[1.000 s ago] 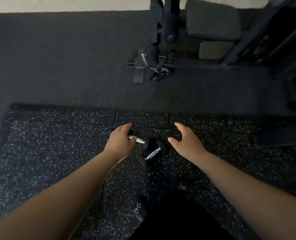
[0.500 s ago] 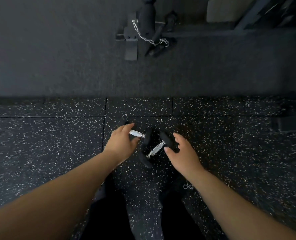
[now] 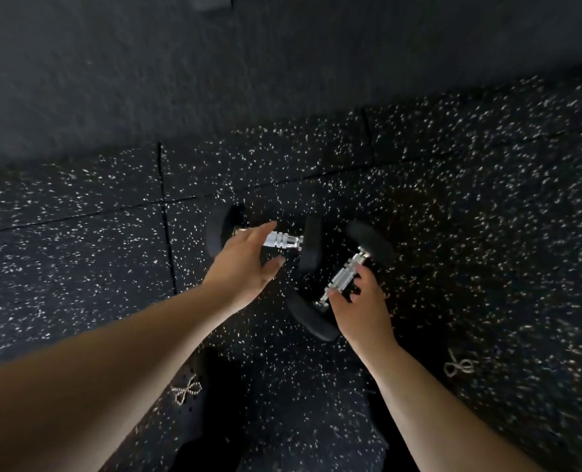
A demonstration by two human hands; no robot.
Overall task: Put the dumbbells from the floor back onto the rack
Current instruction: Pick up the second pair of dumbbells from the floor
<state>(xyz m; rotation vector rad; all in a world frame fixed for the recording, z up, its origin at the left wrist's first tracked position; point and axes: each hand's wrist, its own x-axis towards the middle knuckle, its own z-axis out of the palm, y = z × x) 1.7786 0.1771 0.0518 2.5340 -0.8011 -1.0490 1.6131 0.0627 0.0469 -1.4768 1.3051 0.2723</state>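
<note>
Two black-headed dumbbells with chrome handles lie on the speckled rubber floor. The left dumbbell (image 3: 282,240) lies crosswise. The right dumbbell (image 3: 344,279) lies diagonally, and one of its heads touches the left one's right head. My left hand (image 3: 242,267) hovers over the left handle with fingers spread above it and thumb below, not closed. My right hand (image 3: 362,310) lies against the right handle, thumb tip and fingertips touching it, not wrapped around it. Both dumbbells rest on the floor. The rack is out of view.
My two dark shoes with beaded bows, the left shoe (image 3: 187,391) and the right shoe (image 3: 459,366), stand just behind the dumbbells. The speckled mat (image 3: 78,260) ends at a plain dark carpet (image 3: 180,80) farther ahead. A grey pad corner (image 3: 211,1) shows at the top edge.
The view has dropped closer to the floor and the gym machine has left the frame. My right hand moved from the dumbbell's head onto its handle. My left hand stays over the left handle.
</note>
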